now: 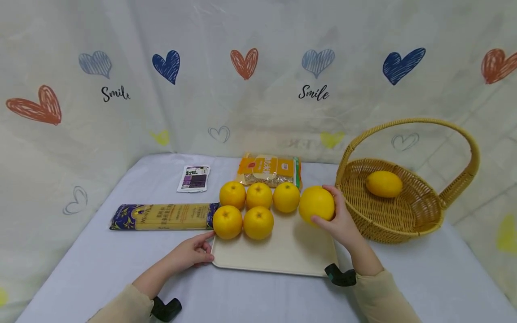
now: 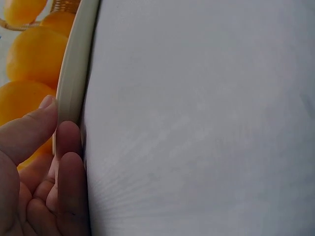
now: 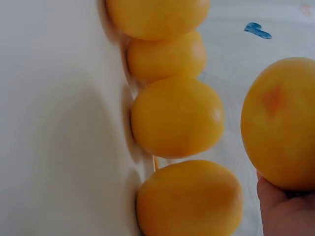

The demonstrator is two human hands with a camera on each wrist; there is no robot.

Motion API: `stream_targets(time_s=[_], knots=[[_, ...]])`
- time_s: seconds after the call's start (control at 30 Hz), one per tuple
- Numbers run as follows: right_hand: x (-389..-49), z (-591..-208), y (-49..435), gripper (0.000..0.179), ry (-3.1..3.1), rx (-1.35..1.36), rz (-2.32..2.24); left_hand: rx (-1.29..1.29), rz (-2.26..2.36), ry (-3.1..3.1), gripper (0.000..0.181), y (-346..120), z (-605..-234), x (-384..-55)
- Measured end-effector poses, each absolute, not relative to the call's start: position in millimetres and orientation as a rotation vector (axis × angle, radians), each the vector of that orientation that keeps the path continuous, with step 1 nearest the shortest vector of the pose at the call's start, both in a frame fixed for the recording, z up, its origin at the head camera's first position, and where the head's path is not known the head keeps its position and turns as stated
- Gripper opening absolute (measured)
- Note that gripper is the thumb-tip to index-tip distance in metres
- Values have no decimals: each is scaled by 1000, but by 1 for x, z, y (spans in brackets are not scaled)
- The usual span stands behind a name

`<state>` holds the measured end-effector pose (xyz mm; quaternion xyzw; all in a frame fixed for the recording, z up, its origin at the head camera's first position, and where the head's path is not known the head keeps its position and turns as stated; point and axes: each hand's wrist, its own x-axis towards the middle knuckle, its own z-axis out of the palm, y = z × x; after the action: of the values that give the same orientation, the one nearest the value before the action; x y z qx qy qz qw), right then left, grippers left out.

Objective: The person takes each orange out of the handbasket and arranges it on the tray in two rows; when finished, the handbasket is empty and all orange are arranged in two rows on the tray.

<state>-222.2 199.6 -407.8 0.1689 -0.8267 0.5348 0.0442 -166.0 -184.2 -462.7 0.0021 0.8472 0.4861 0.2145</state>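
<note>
Several round oranges point(image 1: 258, 223) sit in two rows on the left and back of a cream tray point(image 1: 299, 255). My right hand point(image 1: 341, 220) holds another orange point(image 1: 317, 204), raised over the tray's right side, thumb and fingers around it. This orange point(image 3: 280, 123) shows a reddish patch in the right wrist view, and only part of the hand appears below it. At the tray's front left corner, my left hand point(image 1: 194, 251) pinches the rim. In the left wrist view the thumb lies on the inner side of the rim point(image 2: 74, 73), with fingers outside.
Right of the tray stands a wicker basket point(image 1: 404, 224) with a tall handle, one yellow oval fruit point(image 1: 383, 184) inside. A long pasta packet point(image 1: 165, 216) lies left of the tray. Behind are a small white-purple sachet point(image 1: 194, 179) and an orange grain bag point(image 1: 268, 170).
</note>
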Motion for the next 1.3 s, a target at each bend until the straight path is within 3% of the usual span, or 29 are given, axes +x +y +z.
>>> stream_targets(time_s=[0.2,0.63,0.9,1.3], knots=[[-226,-407,194,85,-2578,605,1615,-5,1353,2351,80,-183,-463,-168],[-221,-419,188,56,-2552,566,1675,15,1320,2366,79,-183,-461,-171],[-219,-422,182,78,-2626,511,1485,27,1314,2359,79,-184,-459,-171],[-220,-426,171,83,-2730,634,1431,-20,1321,2349,80,-183,-463,-166]])
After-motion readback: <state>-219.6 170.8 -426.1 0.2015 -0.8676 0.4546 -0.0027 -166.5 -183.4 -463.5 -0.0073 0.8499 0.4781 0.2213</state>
